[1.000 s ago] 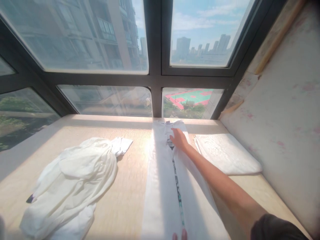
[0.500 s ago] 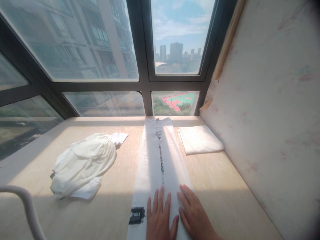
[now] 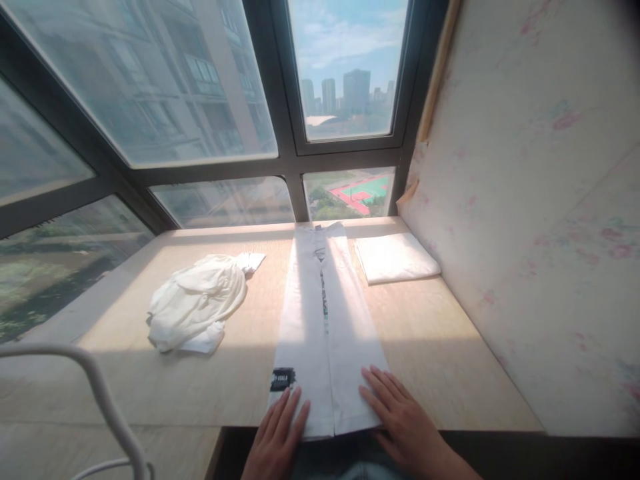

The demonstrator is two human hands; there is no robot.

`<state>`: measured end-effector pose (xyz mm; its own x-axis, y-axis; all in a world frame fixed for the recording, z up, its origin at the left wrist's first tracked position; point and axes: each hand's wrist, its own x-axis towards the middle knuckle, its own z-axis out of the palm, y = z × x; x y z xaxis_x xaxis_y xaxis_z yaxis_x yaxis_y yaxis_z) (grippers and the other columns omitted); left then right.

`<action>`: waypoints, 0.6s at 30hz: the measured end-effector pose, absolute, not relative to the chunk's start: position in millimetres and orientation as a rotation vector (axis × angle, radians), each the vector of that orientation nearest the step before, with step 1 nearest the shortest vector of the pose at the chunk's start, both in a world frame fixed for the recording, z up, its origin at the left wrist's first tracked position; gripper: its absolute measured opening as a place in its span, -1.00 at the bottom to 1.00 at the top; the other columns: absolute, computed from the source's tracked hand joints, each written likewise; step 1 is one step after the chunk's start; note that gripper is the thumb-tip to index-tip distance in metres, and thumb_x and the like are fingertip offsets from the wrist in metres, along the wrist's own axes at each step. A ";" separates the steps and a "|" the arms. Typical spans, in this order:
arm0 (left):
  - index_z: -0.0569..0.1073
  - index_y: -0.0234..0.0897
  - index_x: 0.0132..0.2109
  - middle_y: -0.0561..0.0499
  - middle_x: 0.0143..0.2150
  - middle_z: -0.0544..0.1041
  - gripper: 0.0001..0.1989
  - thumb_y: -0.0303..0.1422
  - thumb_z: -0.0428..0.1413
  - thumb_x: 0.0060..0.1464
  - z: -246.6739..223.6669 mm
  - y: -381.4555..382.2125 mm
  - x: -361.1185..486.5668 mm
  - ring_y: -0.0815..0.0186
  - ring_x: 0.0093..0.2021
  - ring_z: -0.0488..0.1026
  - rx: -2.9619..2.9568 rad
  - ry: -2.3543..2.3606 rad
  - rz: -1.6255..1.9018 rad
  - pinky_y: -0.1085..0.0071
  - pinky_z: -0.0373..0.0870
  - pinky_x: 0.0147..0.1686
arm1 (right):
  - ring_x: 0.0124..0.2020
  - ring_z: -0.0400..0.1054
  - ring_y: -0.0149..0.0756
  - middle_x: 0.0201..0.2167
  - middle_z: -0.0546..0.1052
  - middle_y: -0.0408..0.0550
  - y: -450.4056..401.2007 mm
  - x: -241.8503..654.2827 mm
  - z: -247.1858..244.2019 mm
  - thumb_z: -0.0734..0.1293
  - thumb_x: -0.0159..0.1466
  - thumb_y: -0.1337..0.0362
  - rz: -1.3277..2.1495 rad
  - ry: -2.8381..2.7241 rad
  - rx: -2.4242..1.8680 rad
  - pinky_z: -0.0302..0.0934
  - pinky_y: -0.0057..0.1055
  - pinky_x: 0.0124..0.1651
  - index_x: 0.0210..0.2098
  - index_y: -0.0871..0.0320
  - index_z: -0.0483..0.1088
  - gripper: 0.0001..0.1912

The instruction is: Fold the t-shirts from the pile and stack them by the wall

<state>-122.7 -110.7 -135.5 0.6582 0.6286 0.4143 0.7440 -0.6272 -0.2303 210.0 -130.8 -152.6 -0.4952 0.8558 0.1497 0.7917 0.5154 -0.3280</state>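
A white T-shirt point(image 3: 305, 320) lies folded into a long strip, its two sides meeting in the middle and its neck towards the window. Dark print shows along the seam, and a black printed patch sits near its lower left corner. My left hand point(image 3: 277, 430) rests at that corner, fingers stretched over the near edge, thumb hidden. Across from it, my right hand point(image 3: 397, 413) lies with extended fingers on the lower right edge, its thumb just below the cloth's border.
Left of the shirt is a crumpled cream-white garment point(image 3: 197, 307). A folded white cloth point(image 3: 397, 259) lies by the papered wall point(image 3: 540, 267). The wooden surface point(image 3: 440, 360) ends at a front edge near my hands. A white curved tube point(image 3: 103, 393) stands at lower left.
My left hand has moved left and my right hand slightly right, from the shirt's middle out to its near corners. The view has shifted, and the near hem now shows.
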 end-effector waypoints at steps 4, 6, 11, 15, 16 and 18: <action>0.42 -0.16 0.25 0.03 0.30 0.43 -0.45 -0.63 -0.11 0.22 -135.6 -111.0 -120.3 0.27 0.30 0.34 -2.483 -1.070 -0.411 0.35 0.27 0.22 | 0.46 -0.04 -0.09 0.45 0.09 -0.05 -131.7 210.9 -154.3 0.28 0.13 0.43 0.279 -2.447 -1.351 0.05 -0.09 0.41 0.37 0.06 0.20 -0.20; 0.47 -0.16 0.20 0.05 0.26 0.48 -0.49 -0.61 -0.10 0.23 -134.0 -112.5 -119.0 0.29 0.25 0.40 -2.491 -1.046 -0.480 0.36 0.28 0.21 | 0.43 0.04 -0.10 0.42 0.16 -0.05 -133.5 214.3 -154.0 0.28 0.11 0.43 0.255 -2.433 -1.329 0.11 -0.12 0.38 0.33 0.08 0.26 -0.23; 0.56 -0.21 0.03 0.01 0.05 0.63 -0.61 -0.56 -0.09 0.28 -124.5 -121.6 -119.6 0.32 0.06 0.54 -2.544 -0.910 -0.616 0.37 0.30 0.17 | 0.28 0.29 -0.13 0.25 0.43 0.01 -144.0 224.8 -150.5 0.22 0.07 0.49 0.119 -2.366 -1.214 0.29 -0.18 0.24 0.16 0.15 0.43 -0.35; 0.55 -0.19 0.00 -0.01 -0.06 0.66 -0.70 -0.51 -0.01 0.28 -119.7 -129.2 -122.8 0.31 -0.06 0.59 -2.629 -1.009 -0.692 0.36 0.42 0.11 | 0.05 0.50 -0.25 -0.01 0.61 -0.01 -149.9 233.8 -143.9 0.14 0.19 0.56 0.106 -2.193 -1.118 0.41 -0.30 0.06 0.03 0.12 0.48 -0.48; 0.55 -0.18 -0.01 -0.01 -0.09 0.67 -0.72 -0.49 0.00 0.27 -118.7 -131.0 -123.5 0.31 -0.09 0.61 -2.644 -1.070 -0.748 0.39 0.46 0.06 | -0.02 0.53 -0.28 -0.07 0.63 -0.01 -150.6 236.2 -141.3 0.13 0.22 0.57 0.112 -2.142 -1.101 0.43 -0.34 0.01 0.03 0.12 0.47 -0.51; 0.54 -0.15 -0.01 -0.01 -0.13 0.67 -0.75 -0.45 0.03 0.26 -113.2 -134.8 -124.4 0.32 -0.15 0.63 -2.684 -1.243 -0.873 0.47 0.54 -0.07 | -0.14 0.56 -0.32 -0.15 0.65 -0.03 -152.3 241.6 -134.0 0.16 0.27 0.55 0.132 -2.057 -1.086 0.45 -0.40 -0.08 0.03 0.13 0.45 -0.56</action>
